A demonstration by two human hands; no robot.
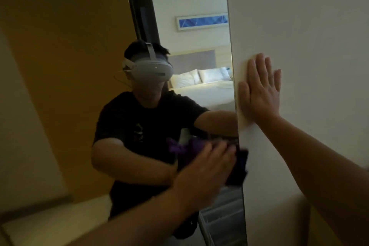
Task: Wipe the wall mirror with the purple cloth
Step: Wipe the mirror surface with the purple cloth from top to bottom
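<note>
The tall wall mirror (191,2) fills the middle of the head view, its right edge running down beside a white wall. My left hand (205,171) presses the purple cloth (238,168) flat against the glass low down, near the mirror's right edge; the hand is blurred and covers most of the cloth. Part of the cloth sticks out past the fingers onto the mirror's edge. My right hand (259,90) lies flat with fingers spread on the white wall just right of the mirror, higher up, holding nothing.
The white wall (309,26) takes up the right side. A yellow-brown panel (60,46) stands to the mirror's left. The glass reflects a person in a dark shirt with a headset, and a bed with white pillows behind.
</note>
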